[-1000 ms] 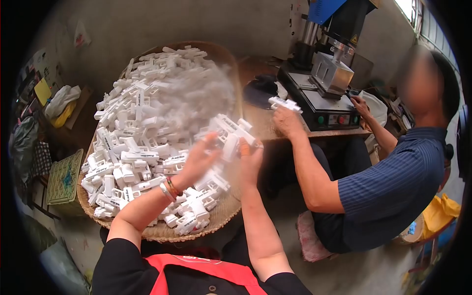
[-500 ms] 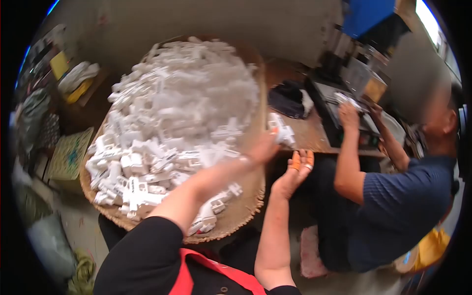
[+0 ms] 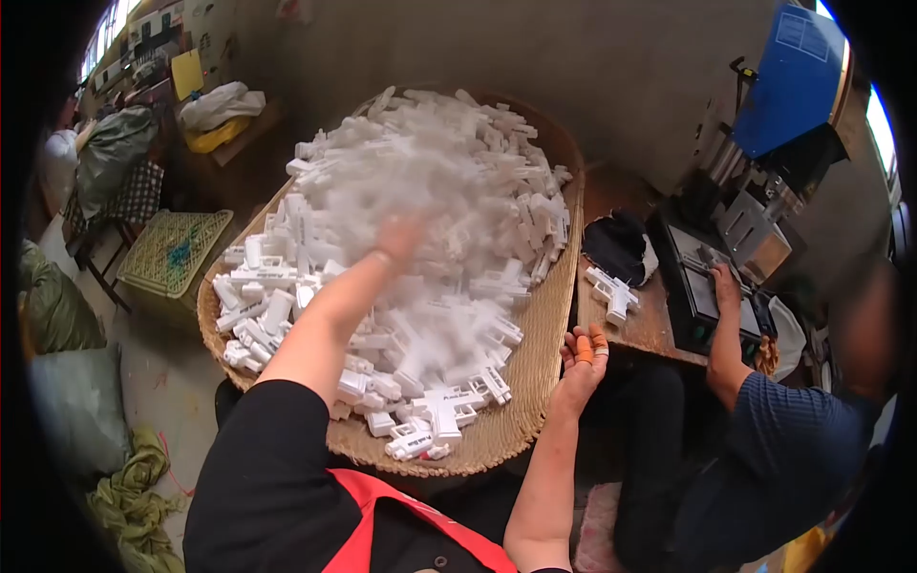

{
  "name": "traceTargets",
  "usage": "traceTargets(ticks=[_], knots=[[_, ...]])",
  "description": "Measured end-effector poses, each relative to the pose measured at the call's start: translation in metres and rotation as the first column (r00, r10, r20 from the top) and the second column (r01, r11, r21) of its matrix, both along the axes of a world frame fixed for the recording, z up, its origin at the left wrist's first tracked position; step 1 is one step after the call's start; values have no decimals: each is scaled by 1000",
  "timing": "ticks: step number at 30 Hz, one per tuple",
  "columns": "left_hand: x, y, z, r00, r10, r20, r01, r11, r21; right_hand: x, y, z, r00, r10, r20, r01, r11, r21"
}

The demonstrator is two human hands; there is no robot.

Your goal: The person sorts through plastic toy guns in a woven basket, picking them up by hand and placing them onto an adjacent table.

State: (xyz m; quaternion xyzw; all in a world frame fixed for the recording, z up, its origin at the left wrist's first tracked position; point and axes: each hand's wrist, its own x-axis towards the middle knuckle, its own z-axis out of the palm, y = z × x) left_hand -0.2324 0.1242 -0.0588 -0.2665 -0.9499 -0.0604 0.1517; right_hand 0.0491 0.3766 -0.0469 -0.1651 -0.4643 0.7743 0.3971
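Note:
A large heap of white toy pistols point(image 3: 447, 411), some with black lettering, fills a wide woven basket point(image 3: 540, 382). My left hand point(image 3: 399, 239) is over the middle of the heap, smeared by motion, so its fingers and anything in them cannot be made out. Just outside the basket's right rim is my right hand point(image 3: 581, 361), palm up, with orange wraps on its fingers. Those fingers are loosely curled and apart, with nothing visible in them. A single white toy pistol point(image 3: 613, 294) lies on the wooden table beyond my right hand.
To the right, a co-worker's hand point(image 3: 726, 286) rests at a black-based machine point(image 3: 707, 277) with a blue panel point(image 3: 788, 81). A dark cloth item point(image 3: 619, 246) lies on the wooden table point(image 3: 635, 332). A woven stool point(image 3: 177, 253) and bags point(image 3: 81, 401) stand at left.
My left hand has moved leftward from beside the table to above the heap. A toy pistol lies by the table edge. The view has shifted; the co-worker's hand has moved at the machine.

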Motion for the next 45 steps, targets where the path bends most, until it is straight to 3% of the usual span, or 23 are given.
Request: traceTargets(ticks=[3, 4, 6, 7, 9, 10, 12, 13, 15, 16, 19, 21, 22, 24, 25, 28, 30, 31, 34, 35, 38, 41, 45], knots=[[-5, -23, -6, 981, -48, -190, 8, 979, -206, -4, -6, 7, 999, 33, 15, -34, 999, 34], [-20, -33, -25, 924, -114, -365, 65, 987, -144, -6, -7, 5, 997, 63, 37, -65, 997, 42], [-16, -37, -9, 943, -146, -298, 131, 989, -72, -13, -7, -4, 988, 134, 79, -139, 989, 58], [9, -37, 17, 964, -155, -216, 181, 978, 108, -15, -13, -3, 976, 172, 136, -184, 980, 82], [43, -39, 51, 914, -279, -295, 387, 816, 428, -20, -22, -9, 937, 262, 232, -294, 948, 119], [53, -36, 58, 880, -204, -429, 409, 785, 466, -22, -31, -6, 924, 280, 260, -327, 932, 158], [70, -29, 69, 977, -202, 71, 75, 635, 769, -30, -40, -19, 893, 383, 238, -430, 880, 200], [104, -20, 97, 843, -413, 346, -170, 405, 898, -31, -47, -20, 881, 448, 152, -472, 850, 234], [108, -6, 75, 674, -607, 420, -366, 219, 905, -23, -66, 6, 826, 556, 91, -557, 779, 288], [120, 4, 70, 631, -690, 355, -349, 156, 924, -17, -74, 18, 822, 567, 57, -553, 769, 322], [150, 23, 74, 392, -753, 529, -484, 320, 815, -12, -80, 23, 904, 427, 26, -400, 823, 403], [168, 27, 83, 401, -697, 595, -409, 445, 797, -18, -69, 8, 939, 343, 18, -337, 911, 236], [178, 30, 89, 491, -642, 589, -316, 499, 807, -16, -63, 6, 943, 332, 12, -326, 919, 224], [184, 37, 75, 616, -693, 376, -34, 454, 891, -10, -56, 14, 954, 297, 37, -297, 928, 225], [186, 35, 70, 566, -712, 416, -12, 498, 867, -7, -53, 16, 957, 287, 28, -288, 940, 182], [206, 34, 78, 751, -659, -32, 541, 587, 602, 0, -44, 17, 959, 282, -3, -281, 955, 94], [208, 36, 70, 727, -685, -57, 562, 545, 623, 1, -42, 18, 953, 298, -53, -300, 954, -22], [207, 38, 67, 722, -688, -64, 585, 559, 588, 5, -39, 17, 963, 270, 28, -270, 963, 0], [202, 50, 57, 712, -696, -93, 614, 552, 565, 3, -33, 11, 969, 249, 0, -249, 969, -3], [201, 57, 54, 719, -694, -18, 533, 536, 655, 4, -31, 10, 978, 205, 23, -206, 978, 26], [189, 76, 42, 757, -647, 91, 406, 575, 710, 2, -10, 2, 958, 279, -70, -287, 927, -241], [164, 107, 14, 794, -605, 55, 378, 563, 735, 1, 1, -3, 998, -14, -61, -9, 931, -365], [140, 173, -5, 823, -561, -89, 484, 610, 628, 10, 17, 2, 989, -107, -102, 53, 902, -429]])
